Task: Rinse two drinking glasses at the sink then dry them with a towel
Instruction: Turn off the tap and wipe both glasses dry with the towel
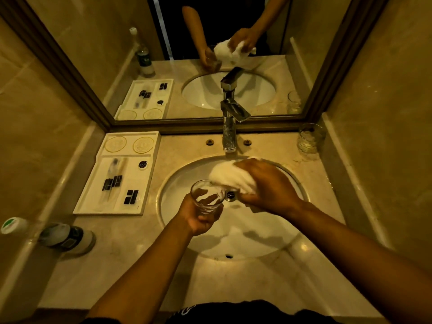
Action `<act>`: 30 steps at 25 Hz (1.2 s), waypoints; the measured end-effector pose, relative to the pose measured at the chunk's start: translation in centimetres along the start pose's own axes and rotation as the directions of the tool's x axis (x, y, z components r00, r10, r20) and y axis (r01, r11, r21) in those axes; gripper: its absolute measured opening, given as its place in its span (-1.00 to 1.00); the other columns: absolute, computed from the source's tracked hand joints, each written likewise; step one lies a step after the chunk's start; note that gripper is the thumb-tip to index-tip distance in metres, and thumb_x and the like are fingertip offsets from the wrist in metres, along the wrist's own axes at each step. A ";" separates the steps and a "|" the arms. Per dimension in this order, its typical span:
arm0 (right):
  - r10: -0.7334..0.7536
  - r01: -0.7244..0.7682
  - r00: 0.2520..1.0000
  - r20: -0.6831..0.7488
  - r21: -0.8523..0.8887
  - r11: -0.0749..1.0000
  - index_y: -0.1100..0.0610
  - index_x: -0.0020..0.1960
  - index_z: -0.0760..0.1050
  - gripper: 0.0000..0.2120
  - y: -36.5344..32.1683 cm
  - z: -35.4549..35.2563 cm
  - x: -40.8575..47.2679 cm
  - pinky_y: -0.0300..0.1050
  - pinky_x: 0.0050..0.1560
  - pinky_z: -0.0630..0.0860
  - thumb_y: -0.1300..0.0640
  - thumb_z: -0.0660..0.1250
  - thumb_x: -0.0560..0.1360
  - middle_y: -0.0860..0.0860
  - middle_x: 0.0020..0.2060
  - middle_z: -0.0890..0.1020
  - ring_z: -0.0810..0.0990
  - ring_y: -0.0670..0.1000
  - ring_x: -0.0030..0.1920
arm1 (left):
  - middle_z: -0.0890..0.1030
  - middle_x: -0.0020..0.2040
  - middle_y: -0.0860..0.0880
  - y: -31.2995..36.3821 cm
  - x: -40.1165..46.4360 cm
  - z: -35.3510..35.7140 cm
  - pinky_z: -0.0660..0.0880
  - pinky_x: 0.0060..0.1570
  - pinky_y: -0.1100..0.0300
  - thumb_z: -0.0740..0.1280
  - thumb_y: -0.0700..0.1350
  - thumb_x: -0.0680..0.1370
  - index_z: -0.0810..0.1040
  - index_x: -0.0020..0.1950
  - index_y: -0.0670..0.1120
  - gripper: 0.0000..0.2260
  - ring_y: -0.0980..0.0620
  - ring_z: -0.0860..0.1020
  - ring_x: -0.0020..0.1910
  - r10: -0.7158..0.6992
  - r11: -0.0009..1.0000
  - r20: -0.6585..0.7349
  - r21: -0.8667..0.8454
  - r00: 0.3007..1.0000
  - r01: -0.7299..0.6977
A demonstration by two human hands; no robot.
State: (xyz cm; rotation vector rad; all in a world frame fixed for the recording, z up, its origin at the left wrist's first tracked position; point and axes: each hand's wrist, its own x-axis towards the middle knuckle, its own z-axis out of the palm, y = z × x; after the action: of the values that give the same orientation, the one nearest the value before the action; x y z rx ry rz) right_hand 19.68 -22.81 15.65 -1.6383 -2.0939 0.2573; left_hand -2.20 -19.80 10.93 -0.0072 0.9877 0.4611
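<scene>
My left hand [198, 216] grips a clear drinking glass [207, 197] from below, holding it over the white sink basin [268, 242] with its mouth tilted up and to the right. My right hand [268, 185] clutches a bunched white towel [230, 175], whose end touches the glass's rim. A second clear glass [310, 137] stands upright on the counter at the back right, beside the mirror. No water runs from the chrome faucet [230, 132].
A white amenity tray [117, 174] with small packets lies on the marble counter left of the basin. A plastic water bottle [63, 237] stands at the near left. The mirror [210, 54] behind the faucet reflects the scene. Walls close in on both sides.
</scene>
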 end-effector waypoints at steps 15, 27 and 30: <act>0.292 -0.169 0.755 0.587 0.604 -0.779 0.09 0.41 0.46 -0.43 -2.9 3.6 -3.7 0.12 0.41 0.35 -0.20 0.20 0.52 0.12 0.34 0.54 0.48 0.18 0.36 | 0.57 0.17 0.03 -5.0 -1.5 4.9 0.49 0.08 0.20 0.16 -0.20 0.68 0.56 0.15 0.04 -0.77 0.02 0.54 0.20 0.934 0.261 -0.054 0.778 0.354 -0.571; 0.310 -0.179 0.712 0.630 0.590 -0.787 0.08 0.47 0.38 -0.41 -2.1 5.0 -4.1 0.19 0.38 0.36 -0.19 0.24 0.53 0.14 0.34 0.48 0.44 0.19 0.37 | 0.60 0.31 -0.07 -2.3 -4.2 3.7 0.42 0.32 0.07 0.30 0.03 0.59 0.57 0.28 -0.06 -0.69 -0.08 0.45 0.41 0.283 -0.829 0.740 0.509 0.610 -0.233; 0.441 -0.290 0.656 0.613 0.744 -0.602 0.09 0.36 0.50 -0.51 -2.2 5.0 -3.6 0.31 0.32 0.40 -0.10 0.31 0.50 0.22 0.30 0.56 0.53 0.23 0.30 | 0.68 0.06 -0.05 -2.4 -3.8 4.0 0.52 -0.11 0.10 0.30 -0.07 0.62 0.59 0.16 -0.05 -0.84 -0.05 0.64 -0.06 0.388 -0.607 0.600 0.738 0.699 -0.296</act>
State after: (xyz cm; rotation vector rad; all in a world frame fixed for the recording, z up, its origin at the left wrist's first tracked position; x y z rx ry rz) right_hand 16.05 -26.19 11.33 -0.9320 -0.0168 1.6752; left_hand 0.18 -22.48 15.73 2.3168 1.1001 0.1283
